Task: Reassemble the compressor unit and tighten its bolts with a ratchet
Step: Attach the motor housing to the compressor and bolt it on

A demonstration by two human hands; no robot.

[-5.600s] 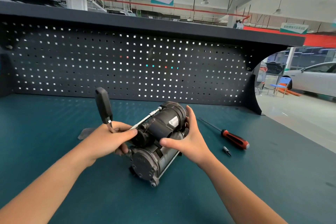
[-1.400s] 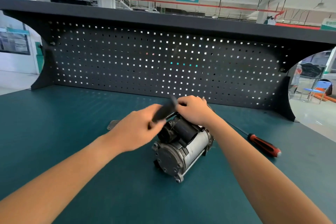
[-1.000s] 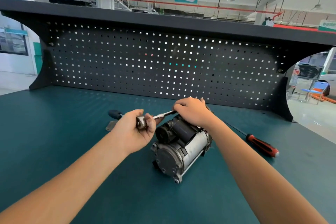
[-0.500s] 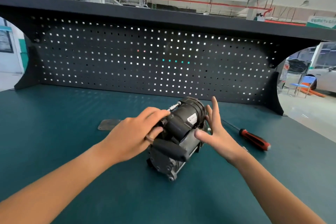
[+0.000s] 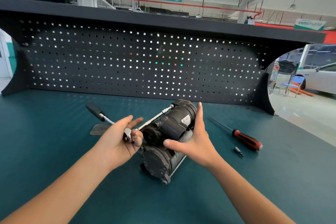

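Compressor unit (image 5: 173, 125) lies on its side on the tabletop (image 5: 54, 142). Our left hand (image 5: 118, 142) grips the ratchet (image 5: 107, 119) by its head, extension (image 5: 154, 118) reaching the unit's far end; our right hand (image 5: 198, 138), fingers (image 5: 199, 114) straight, presses against its right side.

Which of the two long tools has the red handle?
The screwdriver lying on the bench right of the compressor; the ratchet held in the left hand has a black handle.
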